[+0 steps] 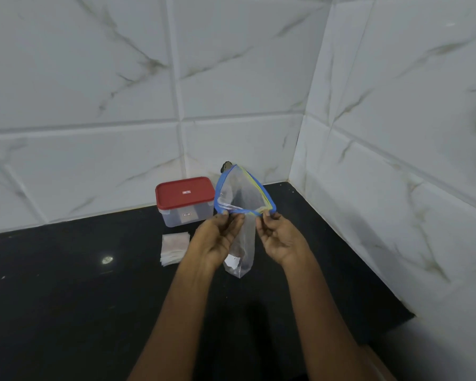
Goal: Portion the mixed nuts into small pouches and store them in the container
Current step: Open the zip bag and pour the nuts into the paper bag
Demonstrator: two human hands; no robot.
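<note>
Left hand [217,240], right hand [279,239]: fingers pinch zip bag [241,199] rim, spreading mouth for access; lidded container [186,200], pouch stack [175,247] wait on tabletop [66,284].

The zip bag [241,215] stands on the counter [66,284] between the left hand [217,239] and right hand [282,237], its mouth pinched by both. The lidded container [186,202] sits behind the left hand, against the wall [94,92]. The stack of small pouches [175,247] lies just left of that hand.
</note>
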